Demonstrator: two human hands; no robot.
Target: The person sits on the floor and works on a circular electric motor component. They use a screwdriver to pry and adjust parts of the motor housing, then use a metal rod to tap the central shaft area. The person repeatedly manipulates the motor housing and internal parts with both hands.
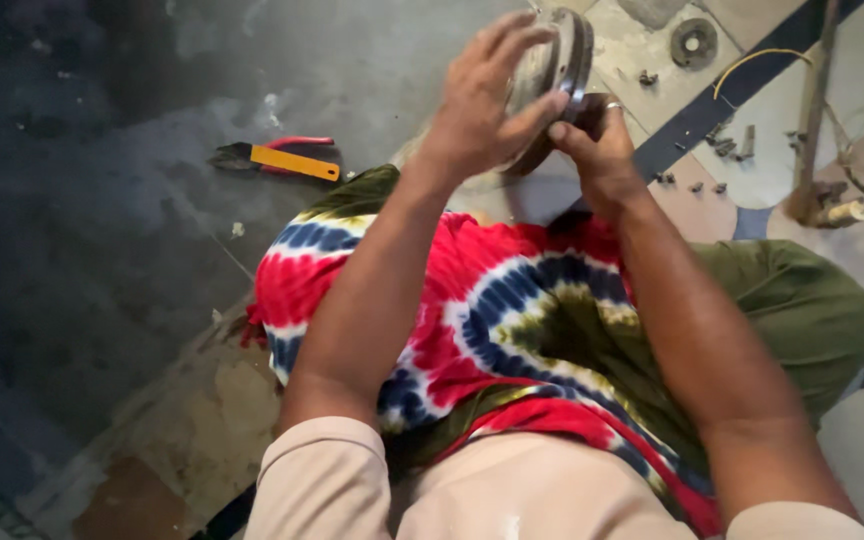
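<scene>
A round, rusty metal disc (564, 60) with a dark rim is held up on edge above my lap. My left hand (487, 100) lies spread over its near face, fingers curled round the top edge. From the right side, my right hand (602, 150) pinches the disc's lower rim; a ring shows on one finger. Below both arms, a red, blue and green tie-dye cloth (492, 320) covers my lap.
Pliers with yellow and red handles (277, 158) lie on the grey floor to the left. A small metal flange (694, 42), several loose bolts (722, 148), a dark strap (712, 105) and a wooden stick (817, 110) sit at upper right.
</scene>
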